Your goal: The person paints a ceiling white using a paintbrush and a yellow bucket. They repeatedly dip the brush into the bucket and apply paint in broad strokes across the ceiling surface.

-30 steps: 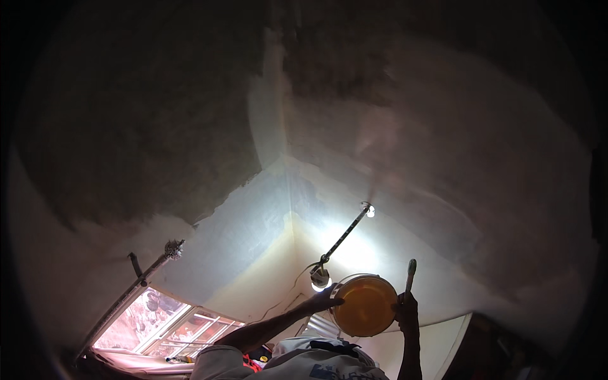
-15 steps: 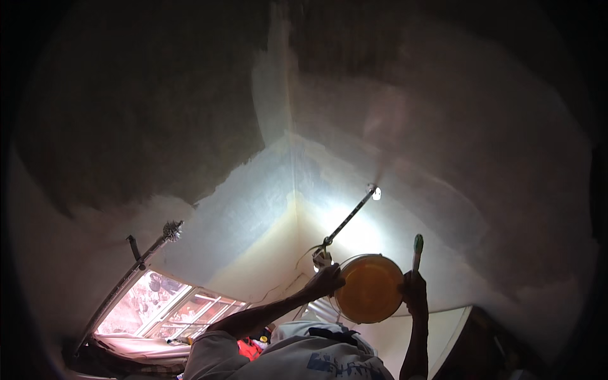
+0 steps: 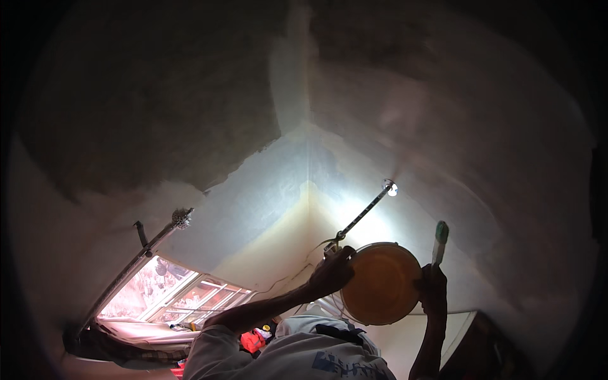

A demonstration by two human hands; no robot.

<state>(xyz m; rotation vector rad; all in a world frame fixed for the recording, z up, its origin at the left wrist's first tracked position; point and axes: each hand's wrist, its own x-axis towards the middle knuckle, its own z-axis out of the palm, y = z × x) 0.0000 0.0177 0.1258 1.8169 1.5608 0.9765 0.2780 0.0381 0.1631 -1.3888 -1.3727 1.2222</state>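
Observation:
A round orange-brown bucket (image 3: 382,285) is held up in front of my chest. My left hand (image 3: 334,271) is closed at its left rim, with the fingers dark and partly hidden. Against the bucket's right side is my right hand (image 3: 433,286), wrapped round a paintbrush (image 3: 439,246). The brush stands nearly upright, its greenish bristles pointing up and away from the bucket. What the bucket contains cannot be made out.
A dark rod with a lit bulb (image 3: 391,189) reaches up beyond my left hand. At left, a curtain rod (image 3: 136,263) with a round finial runs above a bright window (image 3: 190,294). Pale and dark patches cover the walls and ceiling (image 3: 253,196). Something red (image 3: 252,342) lies low behind me.
The whole view has shifted, so the room appears farther right. The brush has moved slightly up and away from the bucket. Both hands keep their holds.

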